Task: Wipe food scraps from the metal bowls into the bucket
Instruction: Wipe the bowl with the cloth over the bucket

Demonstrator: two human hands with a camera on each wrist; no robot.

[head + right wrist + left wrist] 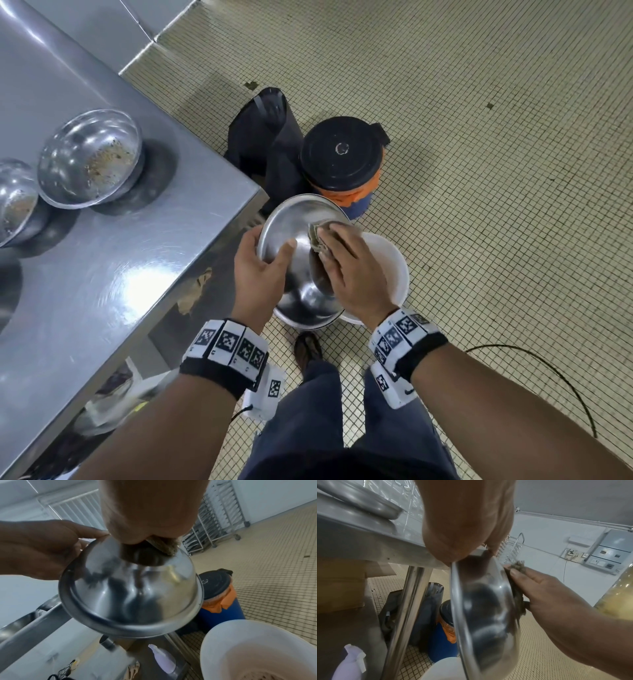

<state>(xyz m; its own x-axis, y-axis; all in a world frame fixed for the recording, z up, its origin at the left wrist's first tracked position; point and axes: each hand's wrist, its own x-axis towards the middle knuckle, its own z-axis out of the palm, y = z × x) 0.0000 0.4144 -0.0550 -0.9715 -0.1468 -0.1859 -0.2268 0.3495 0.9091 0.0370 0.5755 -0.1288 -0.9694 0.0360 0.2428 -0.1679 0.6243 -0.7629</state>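
My left hand [260,267] grips the rim of a metal bowl [298,222], thumb across its surface. The bowl is tipped on its side above a white bucket [394,267]. My right hand [352,270] holds a brownish cloth [317,238] and presses it against the bowl. In the left wrist view the cloth [518,566] lies on the rounded outer wall of the bowl [488,608]. The right wrist view shows the cloth [164,546] at the base of the bowl [130,595], and brown residue at the bottom of the bucket [257,649].
Two more metal bowls [89,161] [15,202] with food scraps sit on the steel table [137,257] to my left. A black-lidded blue drum [342,154] and a black bag [263,144] stand beyond the bucket. A cable [548,377] lies on the tiled floor.
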